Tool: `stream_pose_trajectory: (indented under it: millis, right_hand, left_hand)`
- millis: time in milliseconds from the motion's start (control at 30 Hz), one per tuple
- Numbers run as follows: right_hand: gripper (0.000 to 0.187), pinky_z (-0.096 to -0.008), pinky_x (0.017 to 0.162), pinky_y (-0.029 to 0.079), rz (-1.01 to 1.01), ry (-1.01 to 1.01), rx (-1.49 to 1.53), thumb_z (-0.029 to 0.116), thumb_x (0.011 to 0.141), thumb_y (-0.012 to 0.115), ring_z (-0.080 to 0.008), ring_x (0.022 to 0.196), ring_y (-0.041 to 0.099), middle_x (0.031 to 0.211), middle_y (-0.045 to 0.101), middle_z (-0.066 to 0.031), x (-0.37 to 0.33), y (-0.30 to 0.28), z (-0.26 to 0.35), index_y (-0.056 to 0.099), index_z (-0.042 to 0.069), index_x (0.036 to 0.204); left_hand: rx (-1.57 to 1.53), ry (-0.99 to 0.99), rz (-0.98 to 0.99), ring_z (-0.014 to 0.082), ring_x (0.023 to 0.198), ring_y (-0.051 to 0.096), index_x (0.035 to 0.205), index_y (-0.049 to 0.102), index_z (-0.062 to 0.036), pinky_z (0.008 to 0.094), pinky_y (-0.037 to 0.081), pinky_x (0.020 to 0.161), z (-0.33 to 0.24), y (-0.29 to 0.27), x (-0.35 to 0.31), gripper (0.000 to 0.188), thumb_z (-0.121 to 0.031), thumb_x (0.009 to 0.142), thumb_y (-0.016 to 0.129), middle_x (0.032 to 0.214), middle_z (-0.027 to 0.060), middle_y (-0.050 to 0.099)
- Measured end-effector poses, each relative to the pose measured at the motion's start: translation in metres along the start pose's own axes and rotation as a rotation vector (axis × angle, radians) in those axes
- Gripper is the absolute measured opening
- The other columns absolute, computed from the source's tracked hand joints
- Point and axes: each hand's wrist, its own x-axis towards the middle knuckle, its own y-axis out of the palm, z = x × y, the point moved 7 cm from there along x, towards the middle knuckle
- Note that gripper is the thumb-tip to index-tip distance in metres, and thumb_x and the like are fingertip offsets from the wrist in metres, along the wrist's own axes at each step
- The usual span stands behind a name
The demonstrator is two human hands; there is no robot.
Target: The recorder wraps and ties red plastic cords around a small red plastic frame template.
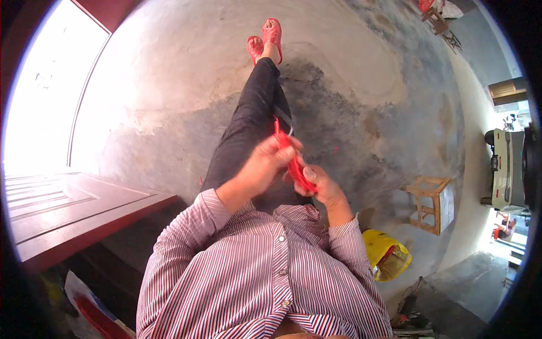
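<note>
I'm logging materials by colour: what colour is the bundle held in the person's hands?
The bundle is red; it shows best in the head view.

Two hands (269, 160) (323, 186), one red bundle (297, 171)
Right of the hands: one stool (446, 206), one bag (377, 248); beyond the hands: two sandals (274, 35).

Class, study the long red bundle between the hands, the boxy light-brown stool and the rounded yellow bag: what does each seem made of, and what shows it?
Long red bundle: possibly plastic or synthetic strands; bright, slightly shiny, but blur leaves it open.
Boxy light-brown stool: apparently wood, fairly matt; straight tan bars form its frame.
Rounded yellow bag: probably plastic, smooth; light glints near its mouth.
</note>
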Motion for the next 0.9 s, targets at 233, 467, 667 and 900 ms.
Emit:
stream_pose_trajectory:
  millis: [233,467,667,900]
  right_hand:
    - [0.036,-0.026,0.068,0.047,-0.574,-0.368,-0.73,0.018,0.079,0.066,-0.0159,0.078,0.059,0.086,0.06,-0.0034,0.029,-0.054,0.065,0.062,0.005,0.112]
    - [0.031,-0.04,0.091,0.045,-0.677,-0.416,-1.467,0.016,0.075,0.068,-0.0299,0.109,0.053,0.111,0.058,-0.0117,0.057,-0.043,0.049,0.064,0.003,0.102]
    - [0.027,-0.0408,0.092,0.043,-0.741,-0.704,-1.303,0.015,0.076,0.066,-0.0299,0.111,0.051,0.12,0.056,-0.0114,-0.007,-0.014,0.08,0.062,-0.003,0.096]
    - [0.02,-0.0414,0.071,0.046,-0.022,-0.674,0.039,0.021,0.082,0.063,-0.025,0.071,0.059,0.08,0.061,-0.0189,-0.068,0.074,0.074,0.055,0.003,0.08]
  left_hand:
    - [1.54,0.774,-0.091,0.0284,0.089,0.056,0.099,0.066,-0.0061,0.0344,0.046,0.084,-0.061,-0.026,0.04,0.039,0.011,0.064,0.059,0.091,0.0092,0.056]
    - [1.572,0.44,-0.16,0.034,0.1,0.055,0.106,0.061,-0.0026,0.0408,0.045,0.09,-0.011,-0.042,0.06,0.039,0.001,0.067,0.061,0.1,0.0159,0.06]
    - [1.435,0.605,-0.19,0.0329,0.085,0.06,0.104,0.06,-0.0007,0.0373,0.049,0.083,-0.021,-0.037,0.025,0.033,-0.005,0.072,0.066,0.095,0.0161,0.062]
    - [1.068,0.242,-0.157,0.0188,0.08,0.065,0.103,0.059,-0.0009,0.0311,0.051,0.074,0.012,-0.055,0.032,0.031,-0.013,0.078,0.072,0.084,0.0114,0.066]
